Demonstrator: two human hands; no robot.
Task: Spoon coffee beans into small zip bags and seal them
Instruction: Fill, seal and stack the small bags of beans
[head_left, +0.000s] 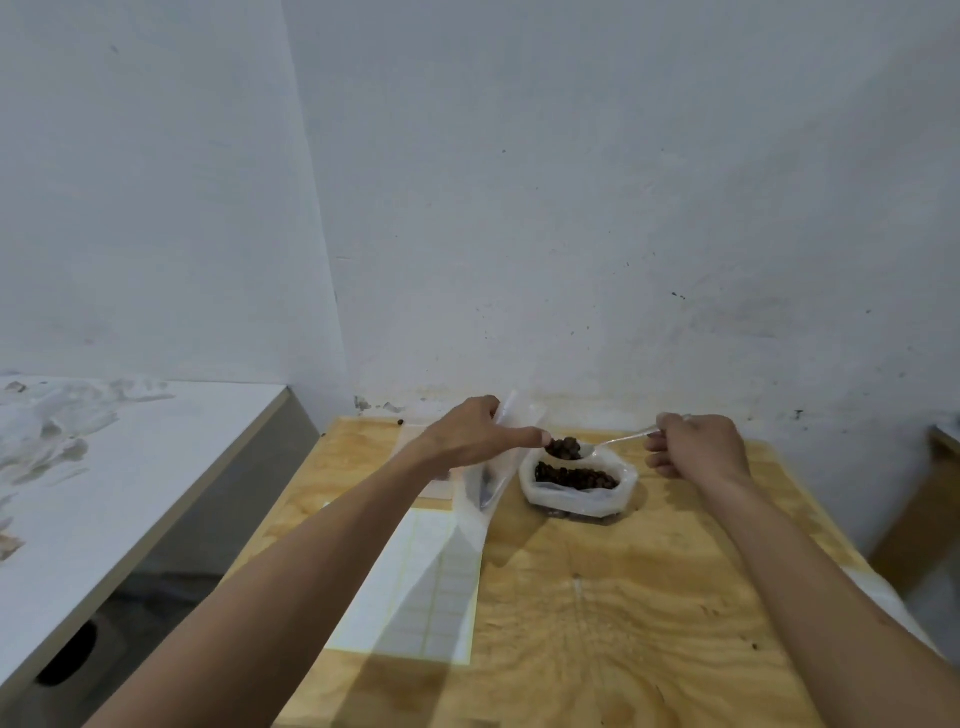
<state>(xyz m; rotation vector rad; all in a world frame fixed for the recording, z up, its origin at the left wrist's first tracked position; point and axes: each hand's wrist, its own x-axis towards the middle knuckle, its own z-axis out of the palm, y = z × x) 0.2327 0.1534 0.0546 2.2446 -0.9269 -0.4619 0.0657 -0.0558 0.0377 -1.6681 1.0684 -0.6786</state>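
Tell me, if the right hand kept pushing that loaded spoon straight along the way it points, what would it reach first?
Probably the left hand holding the zip bag: the right hand aims the spoon leftward, its beans nearly at the left fingertips. Depth is unclear.

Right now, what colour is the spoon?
Clear, see-through plastic spoon loaded with dark brown coffee beans; head view.

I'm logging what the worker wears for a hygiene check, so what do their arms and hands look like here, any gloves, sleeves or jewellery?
Both forearms are bare for as far as the picture shows; no sleeve edge appears. The left hand and right hand wear no gloves. No watch, bracelet or ring shows on either wrist or on the fingers that can be seen. No markings show on the arms.
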